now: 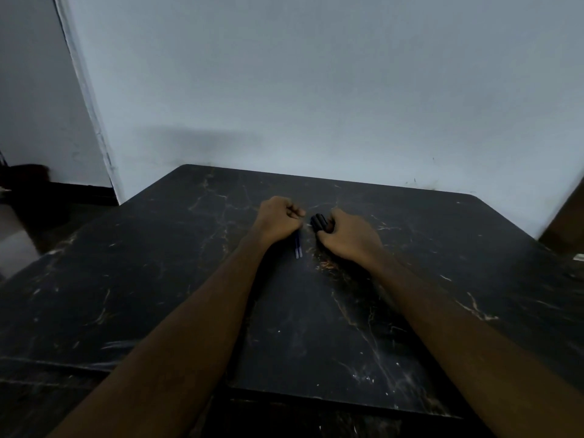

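A: Hands?

B: Left hand (pixel 278 221) is closed in a fist round two thin blue rods (pixel 298 249). Pens or refills, can't tell which. Their lower ends stick out beneath the fist, toward the person. Right hand (pixel 347 237) is curled round a small black piece (pixel 317 222), rounded, held out at the fingertips; maybe a cap or holder. Both hands sit low over the middle of the worktop (pixel 158 263), with a narrow gap between them.

A: Step in hand, by your reading?

B: Looks like bringing rods and black piece together, but that's a judgement only. To do it well:
- Line up the hidden upper ends of the rods with the piece's opening before closing the gap.
- Hold the rods parallel so both enter at once.
- Rest the wrists on the worktop for steadiness.
- Go slowly and by feel, since the light is poor and a dark piece over dark stone reads badly.

A: Surface?

B: Black marble-look slab with pale and tan veins, some specks and scuffs. At the near edge it seems to lie on a second, similar surface.

A: Room?

B: Plain pale wall (pixel 316 90) directly behind the far edge. White door frame (pixel 85 90) on the left, dim floor beyond it. Brown panel (pixel 565 222) at the right margin, unclear what it is.
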The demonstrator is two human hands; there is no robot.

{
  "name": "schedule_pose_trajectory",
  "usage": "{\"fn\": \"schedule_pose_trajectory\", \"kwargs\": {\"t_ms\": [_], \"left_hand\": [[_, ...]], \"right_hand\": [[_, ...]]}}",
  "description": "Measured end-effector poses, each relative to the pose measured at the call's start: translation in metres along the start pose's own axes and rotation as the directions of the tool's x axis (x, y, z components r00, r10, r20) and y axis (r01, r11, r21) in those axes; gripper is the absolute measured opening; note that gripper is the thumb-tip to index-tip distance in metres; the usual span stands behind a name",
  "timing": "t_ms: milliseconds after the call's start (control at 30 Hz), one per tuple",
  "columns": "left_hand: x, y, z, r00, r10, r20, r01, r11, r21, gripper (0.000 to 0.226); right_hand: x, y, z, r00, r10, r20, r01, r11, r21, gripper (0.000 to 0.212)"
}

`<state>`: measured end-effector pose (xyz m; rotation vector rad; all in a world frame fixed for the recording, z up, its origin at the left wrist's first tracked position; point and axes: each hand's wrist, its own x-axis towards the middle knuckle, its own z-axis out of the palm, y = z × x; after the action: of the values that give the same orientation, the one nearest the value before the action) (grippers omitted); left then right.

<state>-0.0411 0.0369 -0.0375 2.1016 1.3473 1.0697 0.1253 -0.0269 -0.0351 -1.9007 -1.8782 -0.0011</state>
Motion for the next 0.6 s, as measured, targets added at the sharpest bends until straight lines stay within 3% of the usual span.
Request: {"fn": "schedule_pose_trajectory", "kwargs": {"t_ms": [267,600], "left_hand": [[-0.001,0.010,0.002,0.999,-0.043,0.016,0.044,0.997,-0.062,0.010],[-0.001,0.006,0.001,0.997,-0.062,-0.046,0.060,0.998,-0.034,0.012]], "right_hand": [[-0.006,0.005,-0.013,0.998,0.059,0.018,-0.058,0.998,-0.038,0.041],[-0.008,0.009,-0.023,0.993,0.114,-0.015,-0.114,0.993,0.019,0.039]]}}
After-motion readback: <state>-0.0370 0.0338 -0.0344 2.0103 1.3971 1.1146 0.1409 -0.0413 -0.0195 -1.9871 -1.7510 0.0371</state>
